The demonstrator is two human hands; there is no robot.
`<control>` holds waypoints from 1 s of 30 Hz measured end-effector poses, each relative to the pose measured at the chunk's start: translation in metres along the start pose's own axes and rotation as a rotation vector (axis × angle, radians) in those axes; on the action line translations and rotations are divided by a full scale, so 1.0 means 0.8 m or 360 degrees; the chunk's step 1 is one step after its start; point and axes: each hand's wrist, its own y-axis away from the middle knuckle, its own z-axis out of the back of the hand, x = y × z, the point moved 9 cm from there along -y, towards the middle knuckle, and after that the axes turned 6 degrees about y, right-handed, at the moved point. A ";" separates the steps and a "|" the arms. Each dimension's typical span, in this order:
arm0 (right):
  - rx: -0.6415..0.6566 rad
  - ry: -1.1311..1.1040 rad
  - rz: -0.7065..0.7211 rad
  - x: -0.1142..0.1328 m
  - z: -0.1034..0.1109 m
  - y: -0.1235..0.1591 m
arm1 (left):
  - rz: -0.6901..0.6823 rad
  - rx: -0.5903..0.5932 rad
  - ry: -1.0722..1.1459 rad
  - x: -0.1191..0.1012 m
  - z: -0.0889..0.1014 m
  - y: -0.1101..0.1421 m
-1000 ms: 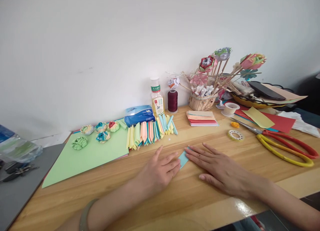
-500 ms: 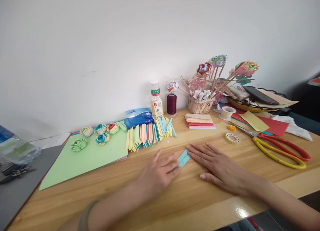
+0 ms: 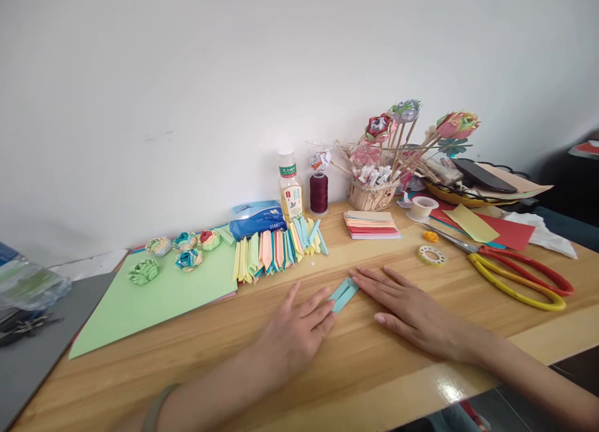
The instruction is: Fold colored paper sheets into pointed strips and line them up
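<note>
A small folded strip of light blue paper (image 3: 344, 296) lies slantwise on the wooden table, a crease or gap running along its middle. My left hand (image 3: 299, 327) rests at its lower left end, fingers spread and fingertips touching the paper; a ring shows on one finger. Flat over the upper right end is my right hand (image 3: 406, 304), its fingers stretched out and its thumb apart. Both ends of the strip are partly hidden beneath fingertips. Behind my left hand stands a row of folded paper pieces (image 3: 276, 252) in several colours.
Paper flowers (image 3: 144, 271) sit on a green sheet (image 3: 154, 313) at left. Behind stand a tissue pack (image 3: 257, 221), a bottle (image 3: 291, 191), a thread spool (image 3: 319, 193) and a flower basket (image 3: 372, 196). Rightward lie a paper stack (image 3: 372, 226), a tape roll (image 3: 431, 255) and large scissors (image 3: 515, 279).
The gap along the middle of the blue paper looks a little wider. Both hands stay nearly in place on it, and the camera view has shifted slightly.
</note>
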 end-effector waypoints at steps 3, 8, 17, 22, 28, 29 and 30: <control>-0.0159 -0.0019 -0.0113 -0.006 0.016 0.001 | -0.0003 -0.0078 0.0151 0.010 0.000 0.001; -0.0298 -0.0052 0.0009 0.018 0.026 -0.006 | 0.0124 -0.0108 0.0358 0.019 0.003 -0.007; -0.0317 -0.0327 -0.0349 0.001 0.014 -0.027 | 0.0780 -0.0249 0.0710 0.038 0.009 -0.020; -0.0134 -0.0424 -0.0529 -0.005 0.009 -0.033 | 0.1100 -0.0261 0.0829 0.049 0.000 -0.013; -0.0007 -0.0182 -0.0638 -0.004 0.010 -0.035 | 0.1016 -0.0212 0.0746 0.037 0.000 -0.016; 0.0001 -0.0138 -0.0640 -0.004 0.011 -0.035 | 0.0944 -0.0192 0.0693 0.032 0.001 -0.017; 0.0006 -0.0101 -0.0640 -0.003 0.011 -0.035 | 0.0858 -0.0172 0.0624 0.027 0.003 -0.019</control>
